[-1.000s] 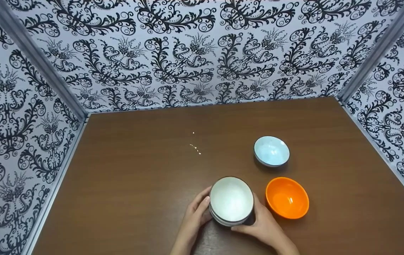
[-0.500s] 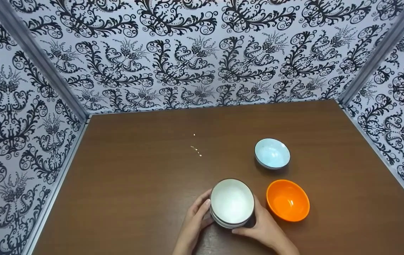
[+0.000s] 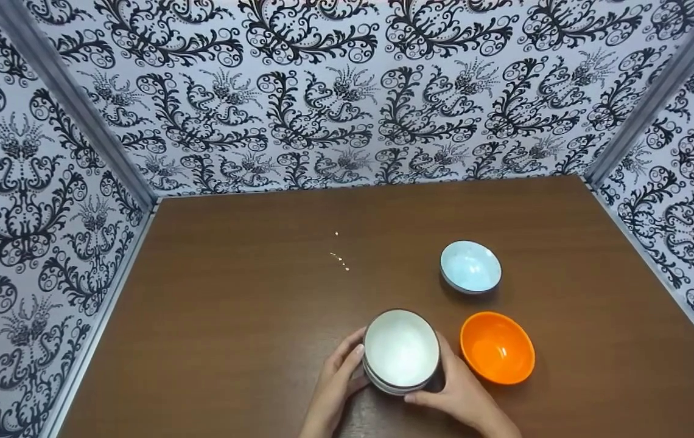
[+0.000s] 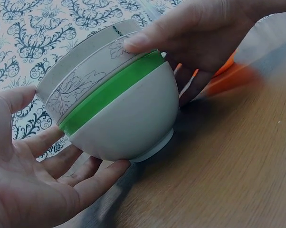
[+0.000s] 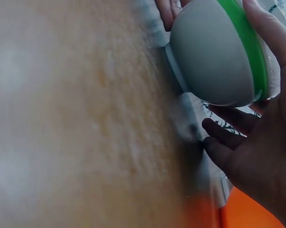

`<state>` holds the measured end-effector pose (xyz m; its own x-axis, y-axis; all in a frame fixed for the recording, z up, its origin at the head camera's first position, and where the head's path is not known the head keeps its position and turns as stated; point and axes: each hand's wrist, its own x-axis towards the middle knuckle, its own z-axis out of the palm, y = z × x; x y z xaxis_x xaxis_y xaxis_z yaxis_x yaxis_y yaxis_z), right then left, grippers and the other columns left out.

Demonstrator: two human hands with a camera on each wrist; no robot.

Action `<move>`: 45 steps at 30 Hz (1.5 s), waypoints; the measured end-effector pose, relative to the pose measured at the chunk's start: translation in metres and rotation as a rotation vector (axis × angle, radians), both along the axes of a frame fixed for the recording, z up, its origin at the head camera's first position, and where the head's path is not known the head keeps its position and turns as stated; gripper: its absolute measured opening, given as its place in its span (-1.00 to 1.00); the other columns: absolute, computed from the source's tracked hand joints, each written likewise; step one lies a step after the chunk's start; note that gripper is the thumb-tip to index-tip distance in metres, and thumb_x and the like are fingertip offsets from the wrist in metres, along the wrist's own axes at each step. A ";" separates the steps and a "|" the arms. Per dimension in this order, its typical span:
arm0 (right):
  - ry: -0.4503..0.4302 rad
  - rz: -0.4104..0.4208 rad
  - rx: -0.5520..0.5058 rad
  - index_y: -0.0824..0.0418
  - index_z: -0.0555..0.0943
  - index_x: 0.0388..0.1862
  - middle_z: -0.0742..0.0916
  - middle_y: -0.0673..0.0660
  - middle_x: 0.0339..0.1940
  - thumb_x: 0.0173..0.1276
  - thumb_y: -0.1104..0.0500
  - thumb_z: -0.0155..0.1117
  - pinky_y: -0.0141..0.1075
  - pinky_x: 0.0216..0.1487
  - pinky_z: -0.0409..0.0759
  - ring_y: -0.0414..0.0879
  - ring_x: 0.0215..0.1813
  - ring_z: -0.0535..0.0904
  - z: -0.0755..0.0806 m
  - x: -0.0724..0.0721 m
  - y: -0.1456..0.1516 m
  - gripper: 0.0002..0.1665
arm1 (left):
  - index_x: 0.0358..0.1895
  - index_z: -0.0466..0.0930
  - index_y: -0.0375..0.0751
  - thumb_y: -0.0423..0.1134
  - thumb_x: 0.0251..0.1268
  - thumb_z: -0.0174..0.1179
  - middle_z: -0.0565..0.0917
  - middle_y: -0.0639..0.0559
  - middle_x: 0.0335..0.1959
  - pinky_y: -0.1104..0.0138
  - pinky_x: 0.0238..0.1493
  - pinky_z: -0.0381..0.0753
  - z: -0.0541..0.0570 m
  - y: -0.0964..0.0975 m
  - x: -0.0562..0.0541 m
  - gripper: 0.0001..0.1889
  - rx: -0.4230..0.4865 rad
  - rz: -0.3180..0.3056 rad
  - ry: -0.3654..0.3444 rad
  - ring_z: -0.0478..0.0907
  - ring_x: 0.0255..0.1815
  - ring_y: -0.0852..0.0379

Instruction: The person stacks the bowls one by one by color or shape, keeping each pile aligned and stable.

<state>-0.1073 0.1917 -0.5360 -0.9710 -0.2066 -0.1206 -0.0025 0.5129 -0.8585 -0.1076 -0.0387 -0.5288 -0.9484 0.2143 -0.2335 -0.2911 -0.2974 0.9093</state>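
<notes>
Left hand [image 3: 335, 377]: 1, bare, curled about the near-left side of the bowl stack [image 3: 402, 353]; thumb at the upper rims, fingers spread down the flank. Right hand [image 3: 459, 392]: 1, bare, curled about the opposite side, thumb pressed to the outer wall.

Bowl stack: 1, between the 2 hands at the near side of the brown tabletop [image 3: 231, 304]. At least 2 bowls nested; I cannot tell if a 3rd sits inside. Lower: white bowl [image 4: 138, 109] with green band. Above: leaf-patterned bowl [image 4: 81, 85]. Whether the foot touches the wood, I cannot tell from my feeds.

Orange bowl [image 3: 497, 348]: 1, just beside the right hand, upright. Pale blue bowl [image 3: 470, 266]: 1, behind the orange, upright. Light flecks [image 3: 341, 260]: several, left of the blue bowl; nature unclear.

Handling note: I judge the step to be steadying the stack. I would keep the 2 thumbs high to check the upper rims, keep fingers under the lower flank, press evenly, and watch the right knuckles near the orange bowl.
</notes>
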 end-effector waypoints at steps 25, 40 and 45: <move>0.096 0.015 -0.131 -0.10 0.03 0.62 0.36 0.06 0.56 0.04 0.13 0.61 -0.49 0.49 0.19 -0.27 0.52 0.28 0.029 0.005 0.010 0.27 | 0.48 0.25 -0.33 -0.05 0.54 0.01 0.28 -0.30 0.51 0.14 0.20 0.63 0.001 0.000 0.001 -0.40 0.006 0.015 0.000 0.41 0.39 -0.03; 0.268 0.007 -0.307 0.15 0.13 0.59 0.44 0.24 0.49 0.40 0.40 0.18 -0.60 0.41 0.24 -0.31 0.51 0.33 0.039 0.011 0.016 -0.16 | 0.48 0.26 -0.33 -0.05 0.55 0.00 0.28 -0.29 0.51 0.13 0.22 0.61 0.000 0.000 0.002 -0.41 0.013 0.014 0.003 0.40 0.40 -0.03; 0.374 0.008 -0.344 0.26 0.17 0.56 0.50 0.07 0.45 0.39 0.49 0.11 -0.61 0.41 0.26 -0.35 0.48 0.35 0.040 0.009 0.018 -0.21 | 0.48 0.25 -0.32 -0.05 0.54 0.01 0.26 -0.31 0.52 0.11 0.22 0.61 0.000 0.000 0.002 -0.40 0.007 0.017 0.004 0.36 0.43 -0.07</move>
